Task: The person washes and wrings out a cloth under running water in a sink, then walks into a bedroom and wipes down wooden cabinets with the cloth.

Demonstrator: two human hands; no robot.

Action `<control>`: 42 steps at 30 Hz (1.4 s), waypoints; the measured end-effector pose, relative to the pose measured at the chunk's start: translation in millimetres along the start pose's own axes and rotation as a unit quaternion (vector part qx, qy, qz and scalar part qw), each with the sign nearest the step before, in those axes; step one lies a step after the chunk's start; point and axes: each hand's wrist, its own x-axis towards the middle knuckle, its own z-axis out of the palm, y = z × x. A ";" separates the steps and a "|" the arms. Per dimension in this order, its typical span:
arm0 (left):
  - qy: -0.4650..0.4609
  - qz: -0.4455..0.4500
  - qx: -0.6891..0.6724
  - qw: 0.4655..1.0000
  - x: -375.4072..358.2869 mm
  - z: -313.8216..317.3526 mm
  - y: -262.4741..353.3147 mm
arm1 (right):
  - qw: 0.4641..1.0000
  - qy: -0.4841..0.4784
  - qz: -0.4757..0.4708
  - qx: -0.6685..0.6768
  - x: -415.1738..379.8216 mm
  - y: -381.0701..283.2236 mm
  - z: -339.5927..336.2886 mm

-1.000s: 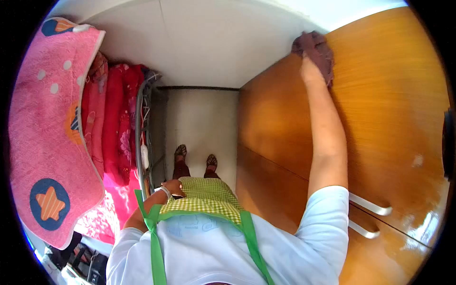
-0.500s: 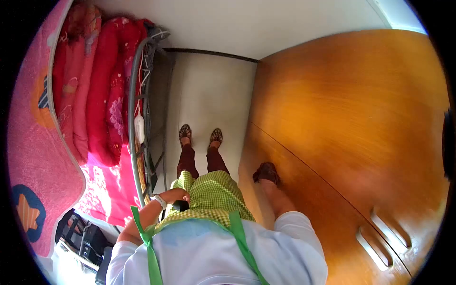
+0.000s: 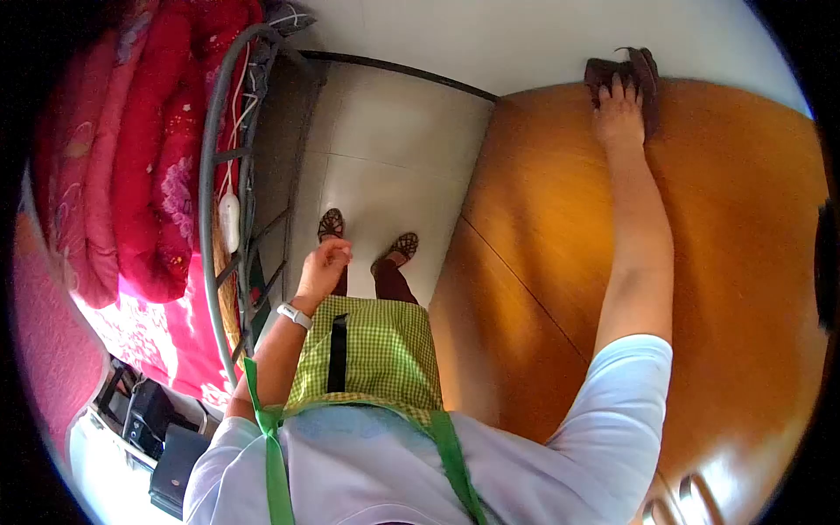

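Observation:
My right hand (image 3: 619,118) is stretched far out, its fingers spread over a dark brown cloth (image 3: 650,83). The cloth lies bunched at the far edge of a wooden cabinet (image 3: 735,262), where the wood meets the white wall. Loosely curled, my left hand (image 3: 325,262) hangs in front of my green checked apron (image 3: 385,350), with nothing visible in it. A white band (image 3: 295,316) circles the left wrist.
On the left, a grey metal bed frame (image 3: 208,188) holds folded red quilts (image 3: 149,175). A white power strip (image 3: 229,223) hangs by its rail. Black cases (image 3: 179,468) stand at lower left. Cabinet handles (image 3: 700,499) show at lower right; pale floor tiles (image 3: 394,188) lie below.
My right hand has swept with the cloth from low beside me up to the cabinet's far edge. My left hand has moved forward, away from my waist. My view has shifted.

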 end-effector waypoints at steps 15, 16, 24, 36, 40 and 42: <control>-0.092 -0.157 -0.204 0.962 233.7 150.8 -152.9 | 0.870 -0.426 -0.234 0.076 -17.1 -292.8 314.3; -0.084 -0.166 -0.220 0.958 237.2 149.1 -155.7 | 0.882 -0.396 -0.254 0.019 5.1 -287.9 307.4; 0.003 -0.218 -0.339 0.915 321.8 177.6 -236.4 | 0.972 -0.202 -0.094 0.073 208.6 -286.4 473.0; -0.068 -0.191 -0.277 0.939 427.4 220.6 -369.3 | 0.956 -0.162 -0.110 0.220 170.9 -498.9 747.8; -0.084 -0.191 -0.262 0.942 402.6 169.0 -371.9 | 0.921 -0.254 -0.156 0.249 32.2 -527.7 743.7; -0.076 -0.178 -0.230 0.954 392.3 153.3 -374.6 | 0.929 -0.239 -0.169 0.225 21.1 -517.3 724.0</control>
